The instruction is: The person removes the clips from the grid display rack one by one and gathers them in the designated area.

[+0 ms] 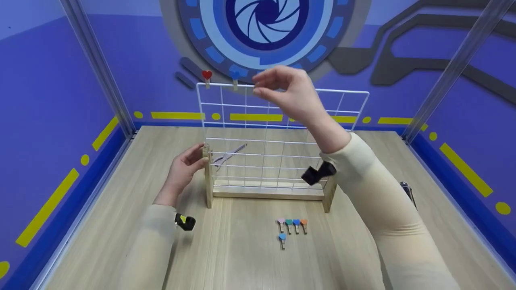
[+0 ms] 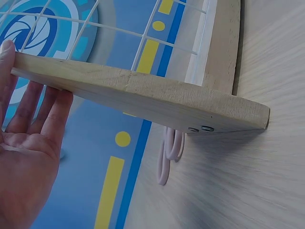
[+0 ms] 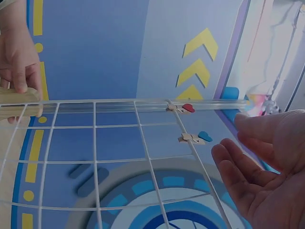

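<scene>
A white wire grid rack [image 1: 265, 141] stands upright in a wooden frame. My left hand [image 1: 180, 173] holds the rack's left wooden post [image 1: 208, 177] near its top, thumb on one face and fingers on the other. Two small wooden clothespins sit clipped on the top wire at the left: one with a red heart [image 1: 207, 75], one with a blue heart [image 1: 235, 75]. Just right of the blue one, my right hand [image 1: 296, 92] hovers at the top wire, fingers loosely bent; in the right wrist view, nothing shows between thumb and fingers [image 3: 233, 162].
In front of the rack lie several heart clothespins: pink [image 1: 281, 222], green [image 1: 289, 222], dark blue [image 1: 297, 222], orange [image 1: 304, 222] and light blue [image 1: 282, 237]. Scissors with pinkish handles [image 2: 172, 148] lie behind the grid. A dark object [image 1: 408, 192] rests on the table at right.
</scene>
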`<state>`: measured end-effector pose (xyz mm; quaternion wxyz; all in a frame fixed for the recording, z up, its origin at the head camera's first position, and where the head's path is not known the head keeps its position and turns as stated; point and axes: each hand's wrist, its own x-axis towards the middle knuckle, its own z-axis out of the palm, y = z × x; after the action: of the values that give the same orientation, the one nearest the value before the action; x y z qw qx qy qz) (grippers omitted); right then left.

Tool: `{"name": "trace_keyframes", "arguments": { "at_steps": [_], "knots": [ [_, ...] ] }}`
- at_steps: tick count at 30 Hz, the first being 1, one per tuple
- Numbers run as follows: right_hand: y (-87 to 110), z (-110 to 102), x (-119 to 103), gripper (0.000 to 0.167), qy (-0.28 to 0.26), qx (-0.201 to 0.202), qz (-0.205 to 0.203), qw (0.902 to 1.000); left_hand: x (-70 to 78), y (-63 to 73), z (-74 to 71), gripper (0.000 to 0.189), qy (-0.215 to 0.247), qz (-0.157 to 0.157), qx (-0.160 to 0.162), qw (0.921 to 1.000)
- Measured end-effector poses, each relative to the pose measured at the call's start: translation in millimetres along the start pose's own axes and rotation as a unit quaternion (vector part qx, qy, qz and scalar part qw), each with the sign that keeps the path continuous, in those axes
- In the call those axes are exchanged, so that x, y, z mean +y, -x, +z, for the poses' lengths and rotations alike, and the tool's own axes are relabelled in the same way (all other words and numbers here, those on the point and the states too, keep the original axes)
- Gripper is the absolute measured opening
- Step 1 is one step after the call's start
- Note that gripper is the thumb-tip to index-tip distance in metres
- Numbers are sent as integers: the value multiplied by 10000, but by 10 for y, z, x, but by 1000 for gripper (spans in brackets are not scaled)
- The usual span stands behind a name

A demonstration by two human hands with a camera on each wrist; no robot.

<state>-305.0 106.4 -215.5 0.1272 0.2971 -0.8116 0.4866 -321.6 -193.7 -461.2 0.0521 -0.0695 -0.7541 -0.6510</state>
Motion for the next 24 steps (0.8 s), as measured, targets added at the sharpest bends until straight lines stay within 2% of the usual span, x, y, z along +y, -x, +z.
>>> {"name": "trace_keyframes", "arguments": {
  "at_steps": [11, 19, 24],
  "knots": [
    [-407, 62, -6, 23, -504, 198, 115, 9985, -2, -18, -3, 55, -16, -27, -13, 10000],
    [-534, 157, -2, 31, -132, -247, 531, 9982, 5, -15, 6, 54, -5, 16, 32, 10000],
    [-557, 215, -26, 31, 376, -470, 857, 9945, -17, -14, 10, 55, 50, 79, 54, 9999]
  ]
}}
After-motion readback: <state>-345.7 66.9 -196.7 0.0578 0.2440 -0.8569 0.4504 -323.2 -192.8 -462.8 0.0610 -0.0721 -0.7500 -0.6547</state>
